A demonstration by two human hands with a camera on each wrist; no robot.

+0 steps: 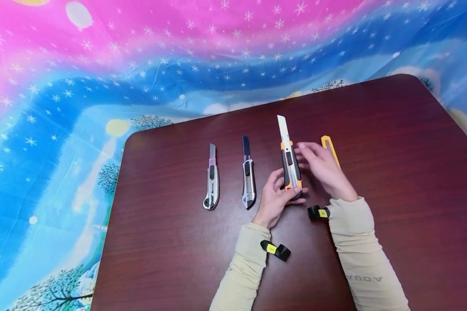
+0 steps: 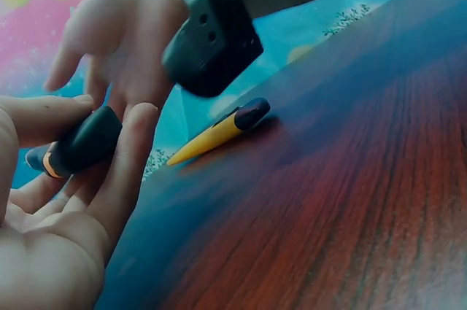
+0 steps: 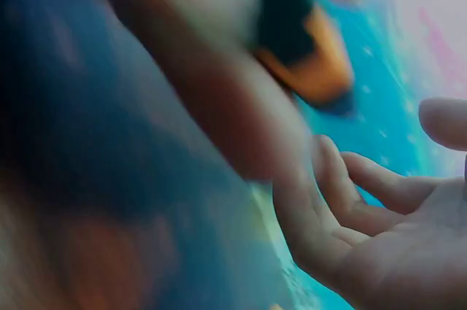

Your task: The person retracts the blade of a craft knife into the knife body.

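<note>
Upright in my left hand [image 1: 271, 198] is an orange-and-black box cutter [image 1: 289, 157], its wide blade extended and pointing away from me. The thumb and fingers pinch the lower end of the handle; in the left wrist view its black butt [image 2: 91, 138] shows between them. My right hand [image 1: 328, 172] is just to the right of the handle, fingers loosely spread. The right wrist view shows this hand [image 3: 387, 230] with nothing in its grasp. Whether its fingertips touch the handle I cannot tell. Behind it lies a yellow box cutter [image 1: 331, 149], partly hidden in the head view.
Left of my hands, a silver box cutter [image 1: 212, 183] and a silver-and-black one with a dark blade [image 1: 248, 183] lie side by side, blades out. They rest on a dark red-brown table [image 1: 171, 250]. A pink-and-blue snowflake cloth [image 1: 159, 65] hangs beyond its far edge.
</note>
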